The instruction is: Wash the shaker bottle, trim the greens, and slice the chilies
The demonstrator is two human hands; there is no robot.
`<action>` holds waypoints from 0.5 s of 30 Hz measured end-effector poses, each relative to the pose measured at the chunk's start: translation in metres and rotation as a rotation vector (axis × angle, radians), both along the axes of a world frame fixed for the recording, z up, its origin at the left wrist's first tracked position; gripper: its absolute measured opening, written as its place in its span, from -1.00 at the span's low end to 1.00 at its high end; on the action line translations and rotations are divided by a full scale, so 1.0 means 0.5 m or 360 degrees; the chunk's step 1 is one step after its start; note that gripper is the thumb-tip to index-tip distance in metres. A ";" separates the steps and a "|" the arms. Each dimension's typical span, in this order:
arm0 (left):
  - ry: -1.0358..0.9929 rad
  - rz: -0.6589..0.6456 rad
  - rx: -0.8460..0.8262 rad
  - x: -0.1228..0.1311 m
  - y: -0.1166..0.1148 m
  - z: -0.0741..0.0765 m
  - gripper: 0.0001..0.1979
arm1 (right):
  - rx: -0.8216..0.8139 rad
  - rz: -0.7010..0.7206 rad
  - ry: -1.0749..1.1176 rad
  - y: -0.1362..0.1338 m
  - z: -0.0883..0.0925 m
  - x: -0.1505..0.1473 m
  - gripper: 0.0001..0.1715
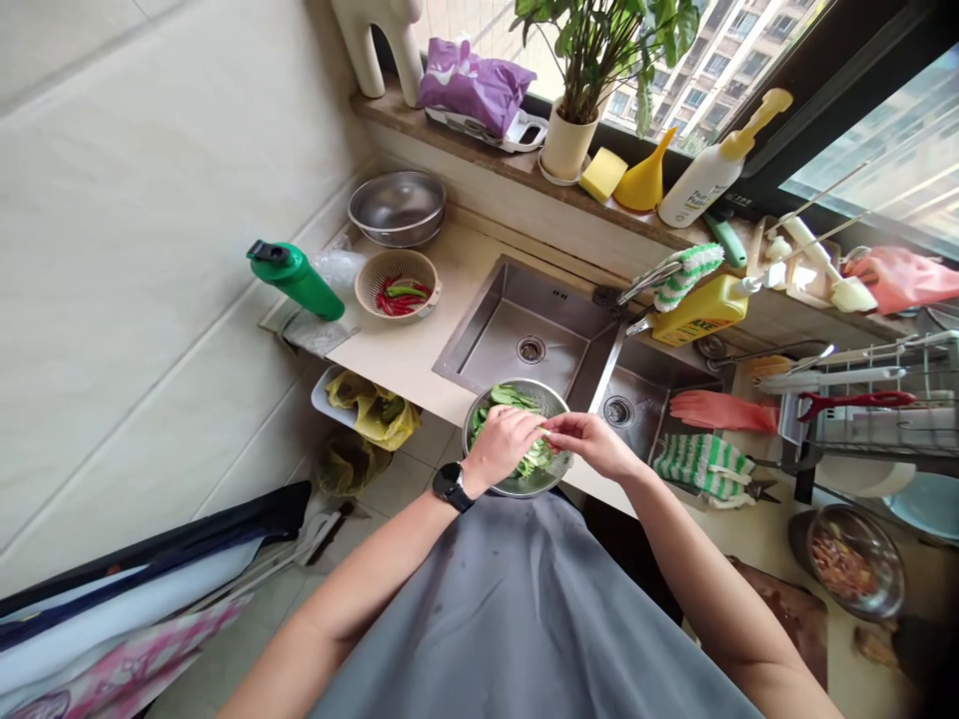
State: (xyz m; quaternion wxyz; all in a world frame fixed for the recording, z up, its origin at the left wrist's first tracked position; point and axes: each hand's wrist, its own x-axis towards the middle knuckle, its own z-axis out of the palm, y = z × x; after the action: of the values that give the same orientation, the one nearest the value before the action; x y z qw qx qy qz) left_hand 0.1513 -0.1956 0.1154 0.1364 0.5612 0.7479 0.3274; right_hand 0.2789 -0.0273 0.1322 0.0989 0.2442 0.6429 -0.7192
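Note:
Close to my body, at the front edge of the sink, is a round metal colander (516, 489) with green leafy vegetables (510, 395) in it. My left hand (503, 446), with a black watch on its wrist, is over the leaves, its fingers curled and close together. From the right, my right hand (591, 439) meets it above the colander, thumb and fingers pinched on a pale green piece of the leafy vegetable. The left fingertips touch the same spot, and what lies beneath them is hidden.
A double sink (490, 345) lies ahead. To its left stand a basket of chillies (367, 290), a metal bowl (397, 205) and a green bottle (304, 285). Rubber gloves (723, 410), a yellow detergent bottle (700, 312) and a dish rack (884, 424) are on the right.

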 end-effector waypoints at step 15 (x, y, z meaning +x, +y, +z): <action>0.0294 0.0142 -0.0254 -0.016 -0.054 0.020 -0.73 | 0.1397 0.0621 0.0303 -0.068 0.027 -0.077 -0.67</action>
State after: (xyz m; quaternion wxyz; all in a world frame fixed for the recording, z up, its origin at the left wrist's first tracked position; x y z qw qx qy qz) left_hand 0.1432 -0.2227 0.1253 0.0965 0.5424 0.8051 0.2196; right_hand 0.2407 -0.0611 0.1455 0.0602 0.0710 0.9254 -0.3675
